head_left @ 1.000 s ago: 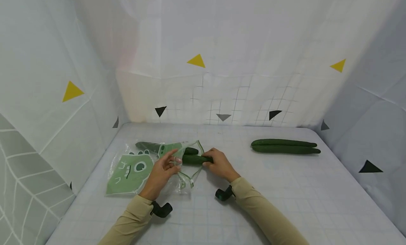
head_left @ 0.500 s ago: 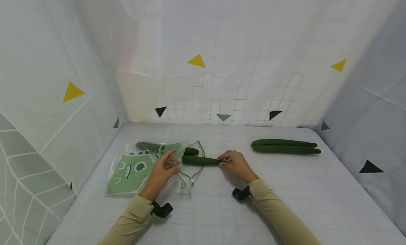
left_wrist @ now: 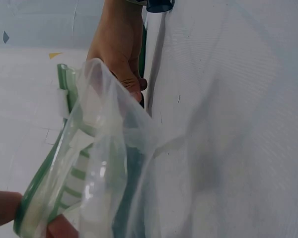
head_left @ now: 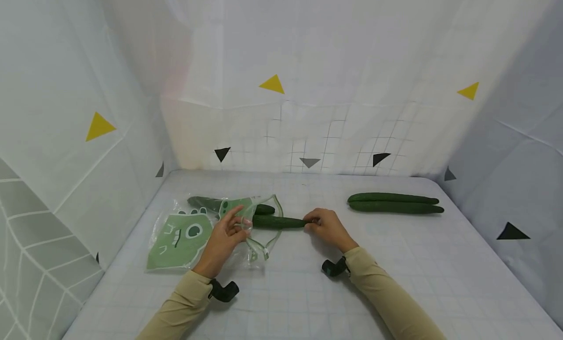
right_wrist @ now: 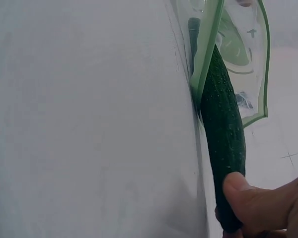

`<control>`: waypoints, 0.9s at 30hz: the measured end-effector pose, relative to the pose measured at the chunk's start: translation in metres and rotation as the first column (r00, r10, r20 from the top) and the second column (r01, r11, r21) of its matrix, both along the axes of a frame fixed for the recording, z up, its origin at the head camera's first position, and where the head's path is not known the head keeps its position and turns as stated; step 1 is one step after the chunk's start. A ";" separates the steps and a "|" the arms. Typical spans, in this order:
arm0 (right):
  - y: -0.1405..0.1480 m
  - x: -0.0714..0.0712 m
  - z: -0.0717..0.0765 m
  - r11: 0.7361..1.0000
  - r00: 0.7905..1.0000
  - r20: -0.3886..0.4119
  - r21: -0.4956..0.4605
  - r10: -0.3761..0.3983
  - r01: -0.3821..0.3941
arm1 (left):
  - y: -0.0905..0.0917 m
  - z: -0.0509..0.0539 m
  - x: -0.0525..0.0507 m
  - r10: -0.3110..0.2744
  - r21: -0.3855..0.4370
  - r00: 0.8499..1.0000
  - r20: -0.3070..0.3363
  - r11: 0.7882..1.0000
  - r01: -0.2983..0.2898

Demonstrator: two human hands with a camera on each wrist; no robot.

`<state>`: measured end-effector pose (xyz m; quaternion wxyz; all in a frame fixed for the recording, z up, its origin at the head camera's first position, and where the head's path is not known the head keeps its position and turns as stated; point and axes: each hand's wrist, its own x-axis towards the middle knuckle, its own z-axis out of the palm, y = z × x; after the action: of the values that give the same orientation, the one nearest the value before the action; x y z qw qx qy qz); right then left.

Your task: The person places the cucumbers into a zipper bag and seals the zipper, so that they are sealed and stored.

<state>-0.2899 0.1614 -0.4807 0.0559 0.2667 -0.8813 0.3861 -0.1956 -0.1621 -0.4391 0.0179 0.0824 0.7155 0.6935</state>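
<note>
While left hand (head_left: 222, 240) pinches gaping green-trimmed mouth of clear plastic zip bag with green cartoon print (head_left: 184, 242), left of centre, right hand (head_left: 327, 227) grips tapered end of long dark-green cucumber (head_left: 279, 223) between thumb and fingers, mid-frame! Cucumber's other end sits inside mouth; second dark-green cucumber (head_left: 264, 209) lies just behind, mostly bagged. Rightward, broad stretch of white gridded tabletop (head_left: 396, 266), then pair of long dark-green cucumbers (head_left: 396, 203), tips near table's right edge. Bag hugs left edge.

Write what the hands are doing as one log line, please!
left hand: holds zip bag open | right hand: grips cucumber end | cucumber: partly inside bag | two more cucumbers: lying right
</note>
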 end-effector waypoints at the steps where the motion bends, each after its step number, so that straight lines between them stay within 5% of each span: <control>1: -0.002 0.000 0.000 1.000 1.000 -0.012 -0.003 -0.004 0.004 | 0.000 0.001 0.000 -0.002 0.001 1.000 0.000 1.000 0.002; 27: -0.053 0.001 0.004 1.000 0.998 -0.070 -0.027 0.000 -0.001 | 0.001 0.000 0.000 -0.005 -0.013 1.000 -0.007 1.000 0.005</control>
<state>-0.2884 0.1088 -0.4766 0.0903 0.2796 -0.8734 0.3884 -0.1957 -0.1616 -0.4395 0.0178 0.0864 0.7197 0.6887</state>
